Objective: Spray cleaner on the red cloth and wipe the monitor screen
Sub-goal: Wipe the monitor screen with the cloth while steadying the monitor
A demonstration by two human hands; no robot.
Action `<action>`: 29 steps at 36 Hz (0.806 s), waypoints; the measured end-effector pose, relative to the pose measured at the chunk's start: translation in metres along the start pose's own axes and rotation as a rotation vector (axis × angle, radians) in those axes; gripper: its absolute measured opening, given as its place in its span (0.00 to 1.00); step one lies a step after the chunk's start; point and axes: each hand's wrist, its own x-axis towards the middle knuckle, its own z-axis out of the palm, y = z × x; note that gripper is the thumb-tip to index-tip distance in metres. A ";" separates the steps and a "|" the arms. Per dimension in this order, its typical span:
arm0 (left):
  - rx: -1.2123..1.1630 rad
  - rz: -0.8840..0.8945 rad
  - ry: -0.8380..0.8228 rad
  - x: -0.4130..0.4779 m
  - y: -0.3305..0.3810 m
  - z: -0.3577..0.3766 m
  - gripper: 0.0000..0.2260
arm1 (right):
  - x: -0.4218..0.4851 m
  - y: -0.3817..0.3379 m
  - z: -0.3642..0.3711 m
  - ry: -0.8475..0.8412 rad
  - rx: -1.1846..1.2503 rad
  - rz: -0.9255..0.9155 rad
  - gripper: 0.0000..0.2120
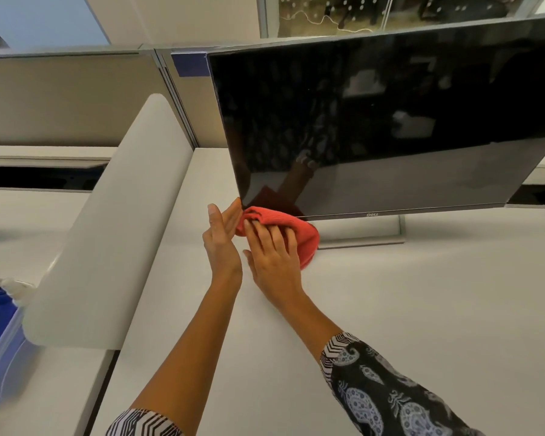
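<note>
The black monitor (375, 121) stands on a white desk (422, 309), its dark screen switched off and showing reflections. The red cloth (302, 231) is bunched against the screen's lower left corner. My right hand (274, 253) presses flat on the cloth, fingers spread over it. My left hand (222, 234) is held upright beside the monitor's left edge, fingers straight, touching the corner and the cloth's left end. A spray bottle with a blue and white head (4, 297) is at the far left edge, partly hidden behind a divider.
A white rounded divider panel (114, 231) rises left of the desk. Beige cubicle partitions (70, 99) stand behind. The monitor's silver stand (372, 240) rests on the desk under the screen. More desk surface stretches to the right and toward me.
</note>
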 end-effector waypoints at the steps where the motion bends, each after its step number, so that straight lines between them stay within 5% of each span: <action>1: 0.004 0.000 0.006 0.000 -0.001 0.000 0.29 | -0.001 0.004 -0.001 0.006 -0.017 -0.008 0.28; 13: -0.029 -0.013 0.027 -0.002 -0.003 0.003 0.20 | -0.021 0.083 -0.036 -0.003 -0.003 0.262 0.22; 19: -0.035 -0.009 0.027 -0.002 -0.005 0.005 0.20 | -0.018 0.065 -0.034 -0.001 0.029 0.412 0.22; 29: -0.014 0.008 0.021 -0.003 -0.004 0.004 0.27 | 0.004 -0.002 -0.016 -0.019 0.024 0.200 0.25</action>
